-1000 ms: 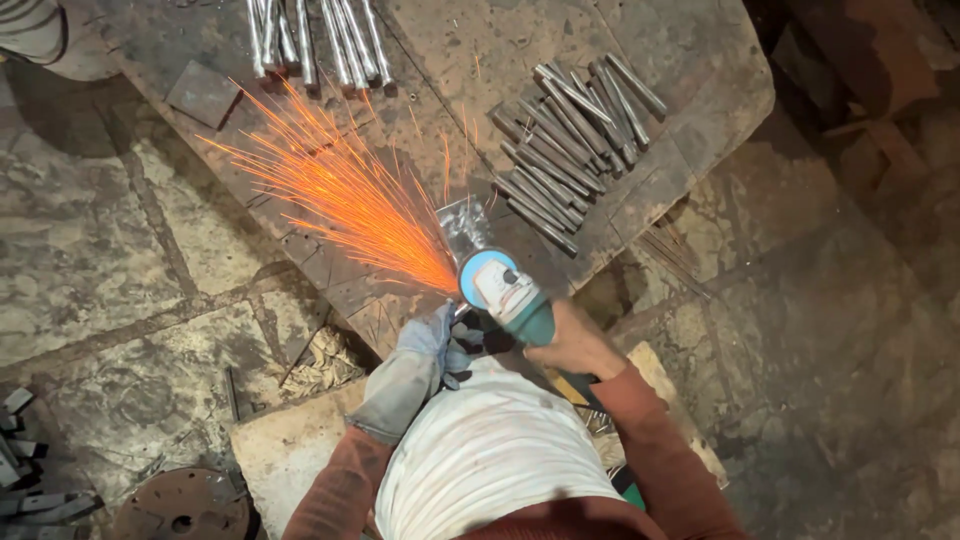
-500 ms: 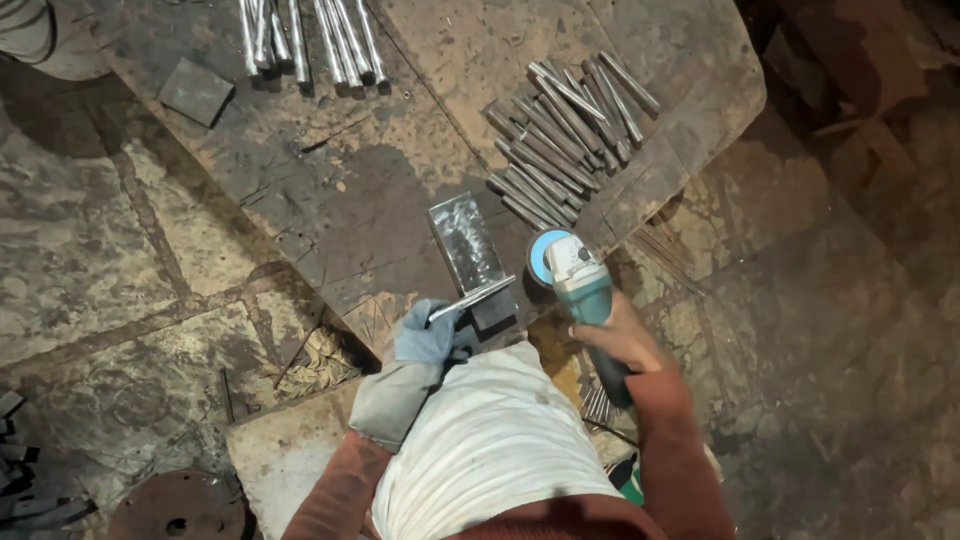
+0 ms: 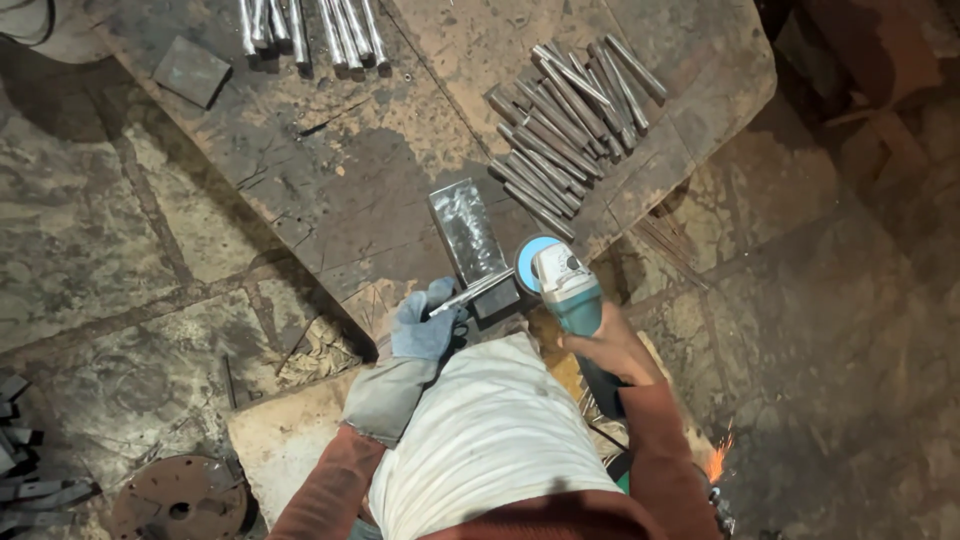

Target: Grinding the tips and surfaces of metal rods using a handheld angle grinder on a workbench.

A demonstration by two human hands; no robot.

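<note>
The gloved left hand (image 3: 425,328) gripped a thin rod (image 3: 472,294) against the block (image 3: 466,232), while the right hand (image 3: 612,350) clasped the grinder (image 3: 562,285) just beside it.

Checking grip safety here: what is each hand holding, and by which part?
Left hand, gloved, grips a thin metal rod by its near end. Right hand holds the angle grinder by its body.

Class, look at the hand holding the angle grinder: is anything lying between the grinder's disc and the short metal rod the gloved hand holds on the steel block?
Nothing visible. The angle grinder in the right hand sits just right of the metal rod, which the gloved left hand holds across the steel block. The gap between looks bare.
</note>
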